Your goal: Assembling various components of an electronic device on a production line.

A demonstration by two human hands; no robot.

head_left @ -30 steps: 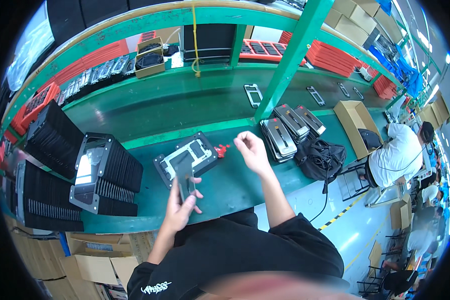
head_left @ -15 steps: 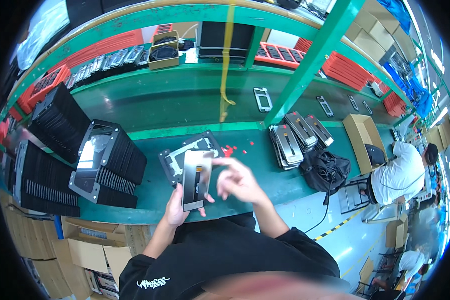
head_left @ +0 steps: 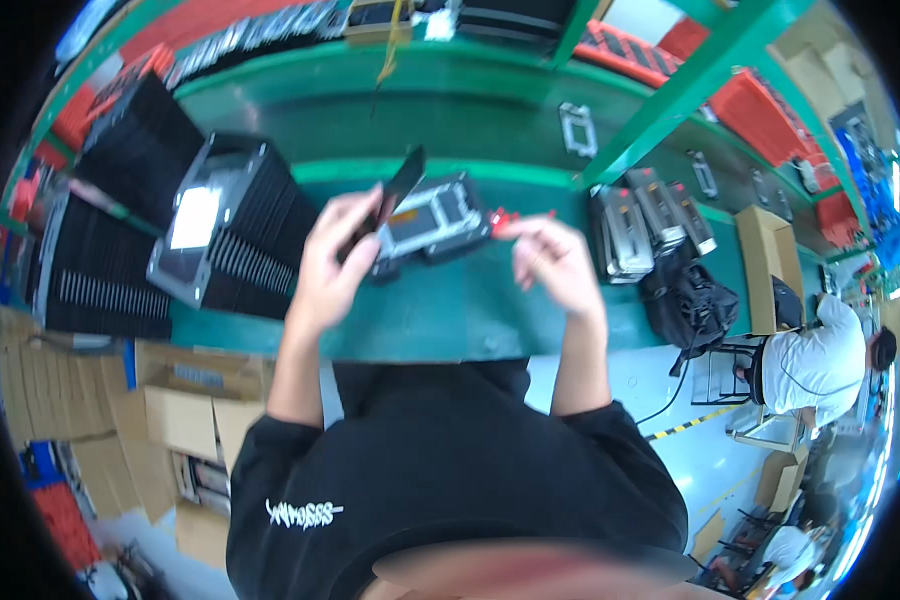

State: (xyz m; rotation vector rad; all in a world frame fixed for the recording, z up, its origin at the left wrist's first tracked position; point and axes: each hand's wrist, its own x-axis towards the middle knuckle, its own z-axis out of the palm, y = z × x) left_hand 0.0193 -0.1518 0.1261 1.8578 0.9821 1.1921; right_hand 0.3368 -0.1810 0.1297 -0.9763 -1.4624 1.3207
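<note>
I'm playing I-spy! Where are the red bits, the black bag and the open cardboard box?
Red bits (head_left: pixel 500 217), head view: middle of the cluster.
Black bag (head_left: pixel 692 300), head view: its crumpled middle.
Open cardboard box (head_left: pixel 767 245), head view: its bare inside.

A: What stands left on the workbench (head_left: pixel 440 325)?

B: Fixture stacks (head_left: pixel 230 235). To their right lies a single fixture (head_left: pixel 448 248) with a phone frame (head_left: pixel 438 220) on it.

A: And the hands?

B: The left hand (head_left: pixel 338 255) is left of that frame, the right hand (head_left: pixel 558 262) beside the scraps (head_left: pixel 502 218) at its right.

A: Farther right?

B: Phone panels (head_left: pixel 622 238) in stacks, a bag (head_left: pixel 692 302) nearer, then a carton (head_left: pixel 760 282) right of both.
</note>
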